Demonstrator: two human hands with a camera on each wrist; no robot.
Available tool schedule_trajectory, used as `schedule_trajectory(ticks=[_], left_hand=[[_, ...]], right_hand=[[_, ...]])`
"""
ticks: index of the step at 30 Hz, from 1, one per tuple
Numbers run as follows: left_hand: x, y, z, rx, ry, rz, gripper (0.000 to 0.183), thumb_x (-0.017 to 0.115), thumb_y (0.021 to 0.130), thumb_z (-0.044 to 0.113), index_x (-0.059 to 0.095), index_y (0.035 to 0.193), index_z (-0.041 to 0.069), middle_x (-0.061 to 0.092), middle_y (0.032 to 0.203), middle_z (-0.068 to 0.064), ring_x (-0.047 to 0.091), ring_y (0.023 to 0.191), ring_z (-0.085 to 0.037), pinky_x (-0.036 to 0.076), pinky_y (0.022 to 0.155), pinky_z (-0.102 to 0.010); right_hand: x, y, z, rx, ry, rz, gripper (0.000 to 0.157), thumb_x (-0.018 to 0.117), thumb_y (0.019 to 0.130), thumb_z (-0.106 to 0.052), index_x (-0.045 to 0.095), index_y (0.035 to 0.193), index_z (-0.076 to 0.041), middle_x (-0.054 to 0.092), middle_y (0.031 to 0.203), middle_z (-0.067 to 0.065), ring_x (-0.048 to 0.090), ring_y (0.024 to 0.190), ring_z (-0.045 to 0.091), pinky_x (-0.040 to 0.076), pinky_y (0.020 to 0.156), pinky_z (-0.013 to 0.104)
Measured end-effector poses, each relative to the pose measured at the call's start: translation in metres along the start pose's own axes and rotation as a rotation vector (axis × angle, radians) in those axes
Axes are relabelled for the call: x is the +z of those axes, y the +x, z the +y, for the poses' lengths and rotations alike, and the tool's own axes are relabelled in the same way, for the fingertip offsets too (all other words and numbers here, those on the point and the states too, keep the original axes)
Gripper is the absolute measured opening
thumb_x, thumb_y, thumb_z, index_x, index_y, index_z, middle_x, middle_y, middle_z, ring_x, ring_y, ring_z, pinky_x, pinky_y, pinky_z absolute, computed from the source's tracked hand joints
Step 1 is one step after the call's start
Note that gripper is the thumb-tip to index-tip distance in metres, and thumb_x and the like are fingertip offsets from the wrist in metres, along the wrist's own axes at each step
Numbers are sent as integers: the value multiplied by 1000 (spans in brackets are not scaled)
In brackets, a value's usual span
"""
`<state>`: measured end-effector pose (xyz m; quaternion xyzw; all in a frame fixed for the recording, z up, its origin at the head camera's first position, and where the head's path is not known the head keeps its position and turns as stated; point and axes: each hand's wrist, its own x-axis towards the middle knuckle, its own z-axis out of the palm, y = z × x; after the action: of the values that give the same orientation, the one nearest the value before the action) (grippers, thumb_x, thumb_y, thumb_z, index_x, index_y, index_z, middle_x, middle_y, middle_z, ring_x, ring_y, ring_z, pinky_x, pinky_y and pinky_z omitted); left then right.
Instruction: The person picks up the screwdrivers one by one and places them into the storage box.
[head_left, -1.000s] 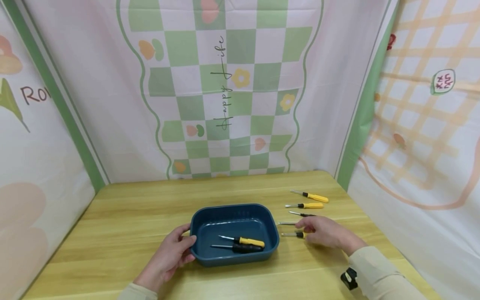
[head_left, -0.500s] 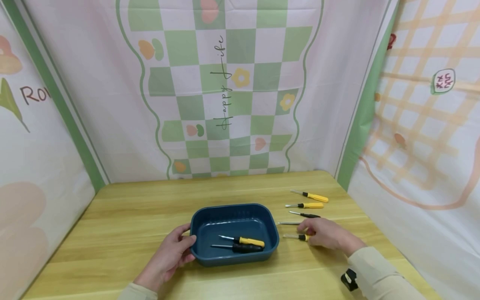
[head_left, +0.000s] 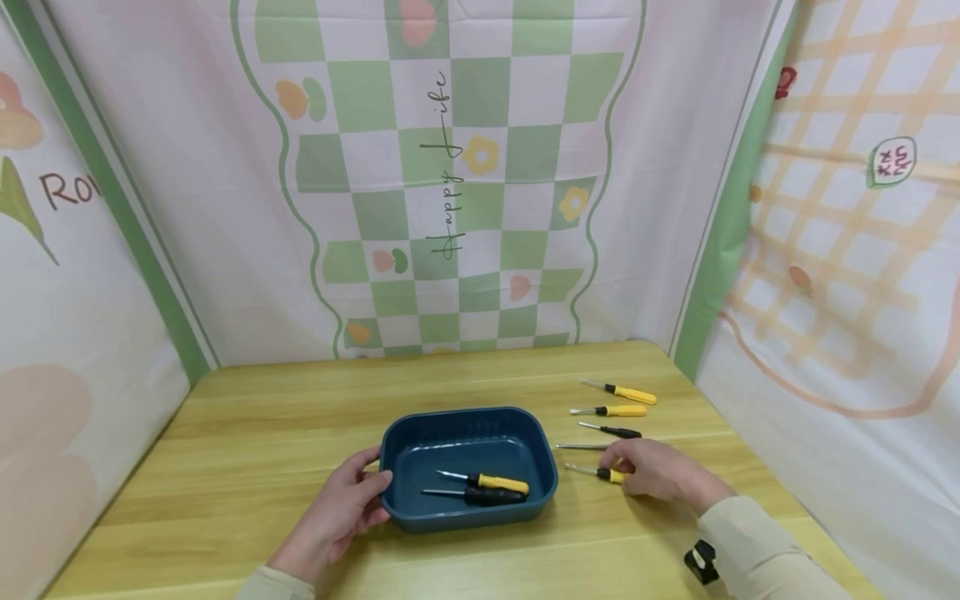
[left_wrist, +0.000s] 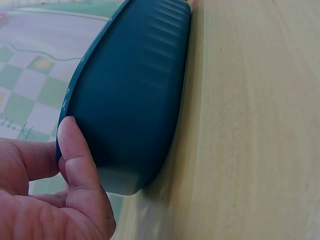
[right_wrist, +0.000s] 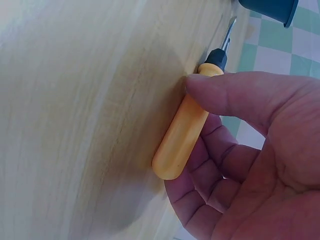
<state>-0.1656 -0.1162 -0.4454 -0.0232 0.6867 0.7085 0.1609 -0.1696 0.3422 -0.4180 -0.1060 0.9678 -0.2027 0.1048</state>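
Observation:
My left hand (head_left: 341,504) pinches the left rim of a dark blue rectangular tub (head_left: 450,523), thumb on one side and fingers on the other. The left wrist view shows the tub's outer wall (left_wrist: 130,90) from that end. At the right, my right hand (head_left: 663,473) holds a yellow-handled screwdriver (right_wrist: 182,135) between thumb and curled fingers. Its shaft points left toward the tub, just over or on the table; any contact cannot be told. Inside the tub lie a yellow screwdriver (head_left: 502,483) and a black screwdriver (head_left: 495,497).
Beyond my right hand, two yellow screwdrivers (head_left: 633,395) (head_left: 626,411) and a black screwdriver (head_left: 621,432) lie on the wooden table (head_left: 300,417). Another metal shaft (head_left: 581,447) shows, its handle hidden behind my hand. Printed curtains (head_left: 480,208) enclose the table.
My right hand has slid slightly right along the yellow screwdriver, uncovering more of its handle and the whole black screwdriver behind. My left hand and the tub stay put.

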Motion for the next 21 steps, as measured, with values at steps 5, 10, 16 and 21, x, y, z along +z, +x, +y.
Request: schedule_trajectory(ticks=[5, 10, 16, 21], left_hand=[[0, -1, 0, 4, 0, -1, 54, 55, 108, 12, 38, 158, 4, 58, 116, -19, 63, 76, -16, 59, 63, -23], [0, 0, -1, 1, 0, 5, 53, 55, 108, 12, 38, 158, 5, 58, 117, -18, 63, 76, -16, 58, 62, -22], [0, 0, -1, -1, -2, 12, 53, 55, 108, 12, 39, 158, 6, 58, 117, -19, 63, 76, -16, 59, 62, -23], [0, 0, -1, -1, -1, 14, 53, 55, 108, 12, 39, 158, 6, 58, 119, -20, 63, 77, -16, 59, 62, -23]], right_hand=[[0, -1, -3, 6, 23, -8, 36, 74, 81, 1, 73, 114, -13, 64, 93, 0, 54, 81, 18, 49, 76, 38], [0, -2, -5, -13, 27, -28, 34, 73, 84, 0, 72, 115, -14, 64, 92, 0, 54, 81, 18, 49, 77, 39], [0, -3, -7, -64, 34, -32, 34, 73, 85, -2, 72, 116, -13, 63, 90, -2, 54, 80, 16, 48, 76, 37], [-2, -3, -8, -91, 50, -24, 35, 71, 84, -2, 71, 118, -12, 63, 91, -1, 54, 81, 16, 48, 75, 35]])
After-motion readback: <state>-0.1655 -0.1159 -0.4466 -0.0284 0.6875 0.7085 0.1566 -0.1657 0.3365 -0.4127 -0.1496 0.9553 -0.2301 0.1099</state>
